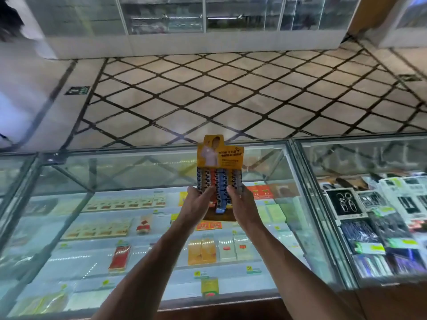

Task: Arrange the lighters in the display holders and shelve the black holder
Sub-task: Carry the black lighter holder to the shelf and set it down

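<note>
Above the glass counter (291, 146), one yellow card display holder (219, 155) is held upright, clear of the glass, with its printed header uppermost. Two hands are on it. The left hand (196, 204) grips the lower left edge, thumb laid across the front. The right hand (242, 204) grips the lower right edge, fingers curled round the card. Both are clamped on the holder.

Lighters (219, 179) fill the holder below the header. Five columns can be made out: dark ones at the sides, one orange-red, one blue. Blur and the hands prevent a count of individual lighters.

Two glass cases are in view, side by side. Beneath the holder, the nearer case shows two orange packs (202, 250) beside two white packs (234, 248), and one red pack (120, 257) further left. The second case (369, 227), to the right, holds many small packaged goods, too blurred to count. Beyond the counter lies a diamond-tiled floor (208, 88).
</note>
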The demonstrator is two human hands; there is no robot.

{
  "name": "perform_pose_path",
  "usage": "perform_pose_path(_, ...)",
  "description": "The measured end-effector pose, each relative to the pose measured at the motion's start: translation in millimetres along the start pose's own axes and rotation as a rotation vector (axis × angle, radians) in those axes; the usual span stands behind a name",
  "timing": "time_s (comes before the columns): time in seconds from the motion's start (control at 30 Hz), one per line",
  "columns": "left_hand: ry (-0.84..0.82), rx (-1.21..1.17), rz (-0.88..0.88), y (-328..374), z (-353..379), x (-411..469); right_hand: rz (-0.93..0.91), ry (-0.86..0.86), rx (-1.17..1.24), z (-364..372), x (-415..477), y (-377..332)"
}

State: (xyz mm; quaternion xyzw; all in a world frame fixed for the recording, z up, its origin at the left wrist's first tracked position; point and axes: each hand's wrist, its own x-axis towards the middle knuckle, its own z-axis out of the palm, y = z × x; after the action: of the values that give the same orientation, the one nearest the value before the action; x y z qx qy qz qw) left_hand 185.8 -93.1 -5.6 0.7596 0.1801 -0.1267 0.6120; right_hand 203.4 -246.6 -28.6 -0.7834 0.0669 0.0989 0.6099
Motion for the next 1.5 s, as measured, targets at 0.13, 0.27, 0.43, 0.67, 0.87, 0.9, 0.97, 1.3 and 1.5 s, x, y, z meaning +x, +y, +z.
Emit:
perform_pose_path(0.13, -0.001, -0.128, -0.094, 17, -2, -5, 0.159, 0.02, 0.13, -18, -11, -5)
perform_pose_path(0.27, -0.061, -0.144, -0.097, 25, 12, -6, 0.192, 0.056, 0.249, -43, -25, -14)
perform_pose_path(0.43, -0.09, -0.131, -0.07, 34, 49, -25, 0.259, 0.152, 0.298, -86, -47, -9)
perform_pose_path(0.67, -0.221, -0.174, -0.008, 61, 150, -75, 0.292, 0.205, 0.378, -181, -106, 9)
perform_pose_path(0.87, -0.441, -0.153, -0.011, 76, 264, -131, 0.4, 0.355, 0.455, -292, -162, 54)
perform_pose_path(0.9, -0.473, -0.139, -0.026, 80, 284, -143, 0.416, 0.387, 0.473, -310, -175, 60)
perform_pose_path(0.97, -0.53, -0.113, -0.036, 82, 324, -161, 0.417, 0.476, 0.492, -345, -199, 78)
perform_pose_path(1.3, -0.767, 0.093, -0.023, 90, 532, -256, 0.326, 0.739, 0.597, -508, -322, 152)
perform_pose_path(1.5, -1.029, 0.19, 0.035, 76, 641, -325, 0.34, 0.936, 0.695, -576, -411, 196)
